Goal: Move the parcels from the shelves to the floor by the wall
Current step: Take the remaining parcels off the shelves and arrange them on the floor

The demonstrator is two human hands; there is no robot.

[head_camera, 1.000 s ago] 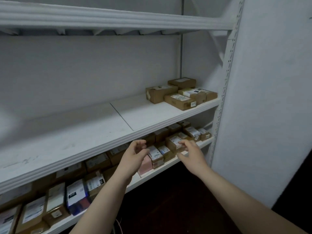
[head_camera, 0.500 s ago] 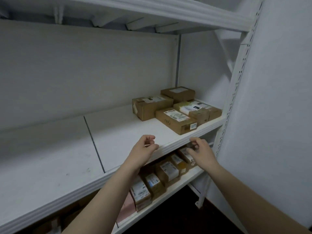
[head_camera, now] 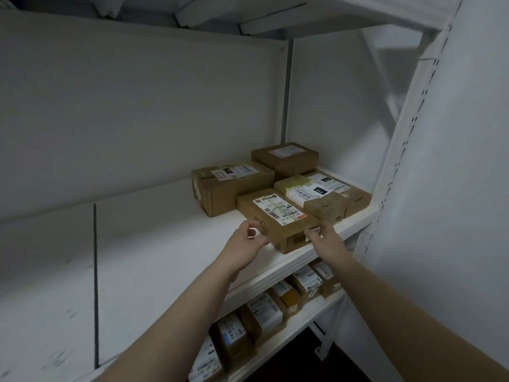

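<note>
Several brown cardboard parcels sit at the right end of the middle shelf [head_camera: 154, 260]. The front parcel [head_camera: 278, 220] is flat, with a white barcode label, and lies close to the shelf's front edge. My left hand [head_camera: 243, 245] is at its near left corner, fingers loosely curled and the thumb touching the edge. My right hand [head_camera: 327, 241] touches its near right corner, partly covering a small label. Behind it are a taller box [head_camera: 231, 190], a back box [head_camera: 285, 158] and two taped boxes [head_camera: 311, 195] on the right.
The lower shelf [head_camera: 283, 337] holds a row of several small labelled parcels [head_camera: 264, 312]. A white perforated upright [head_camera: 391, 172] and a white wall [head_camera: 457, 188] close the right side. Another shelf [head_camera: 275, 17] hangs overhead. Dark floor shows at bottom right.
Both hands rose from the lower shelf's level and reached forward over the middle shelf to the front parcel. The view moved closer and to the right.
</note>
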